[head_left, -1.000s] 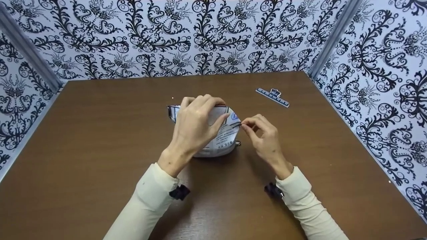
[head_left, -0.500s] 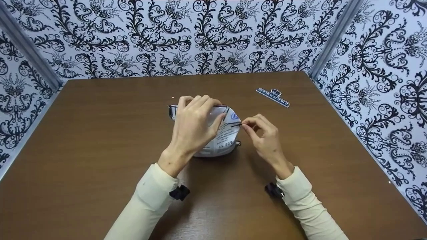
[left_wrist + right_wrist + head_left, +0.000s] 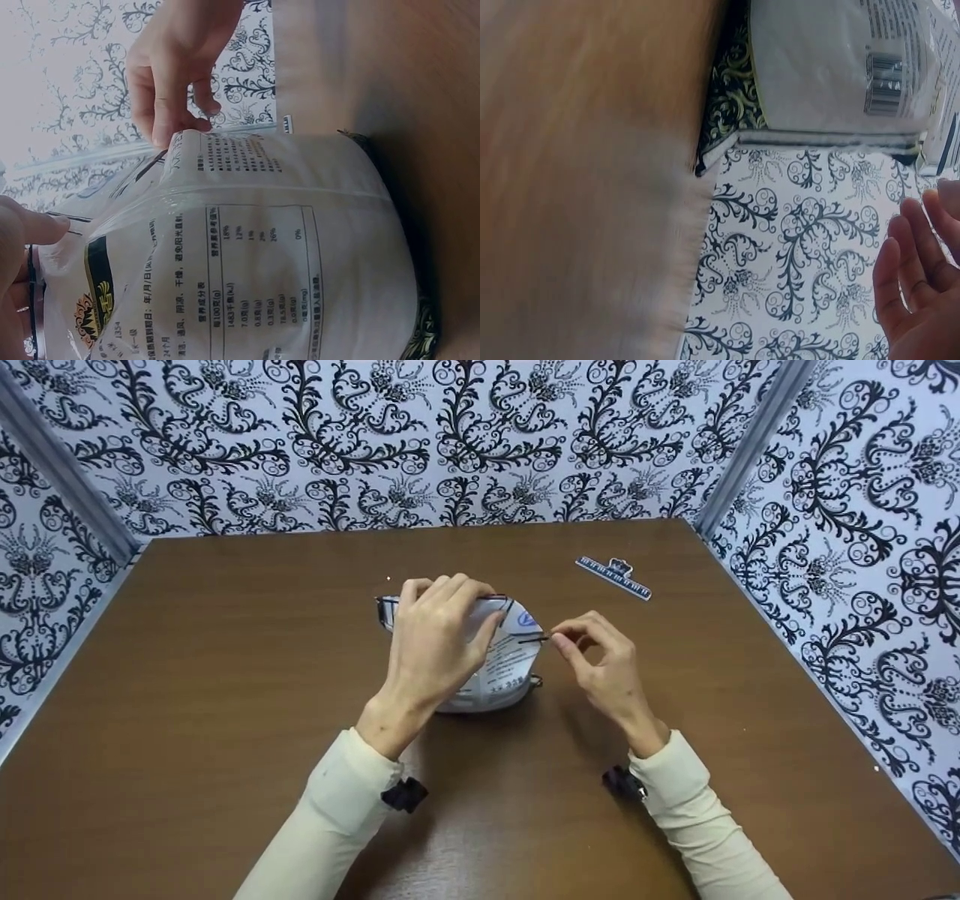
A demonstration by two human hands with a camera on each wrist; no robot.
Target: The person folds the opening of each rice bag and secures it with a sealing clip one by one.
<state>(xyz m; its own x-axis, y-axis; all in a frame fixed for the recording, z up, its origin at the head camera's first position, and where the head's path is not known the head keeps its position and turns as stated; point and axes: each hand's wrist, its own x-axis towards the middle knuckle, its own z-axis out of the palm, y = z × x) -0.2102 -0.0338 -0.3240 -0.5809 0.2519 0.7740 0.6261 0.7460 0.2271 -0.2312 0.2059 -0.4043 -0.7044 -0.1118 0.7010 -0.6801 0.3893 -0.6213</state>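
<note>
Since the prev. frame, we see the R hand shifted a bit to the right, its sleeve w/ it; the L hand and the printed plastic food bag look abt. the same.

Pose-wise, the L hand comes in from the lower L, palm down, back of hand up to us, gripping the bag's top: fingers hooked over the far edge, thumb out along the near face. The R hand is raised just beside the bag's R side, wrist bent inward, thumb & index pinching the side edge at a thin dark strip; the other fingers are bent. In the R wrist view we can't tell fingertip contact; the L wrist view shows the tips meeting the edge.

The bag sits upright mid-table, betw. both hands, on the brown table. Its nutrition table faces the L wrist cam, its barcode the R one. The long clip lies on the table, R of & beyond the bag, well apart, same pos. as before.
</note>
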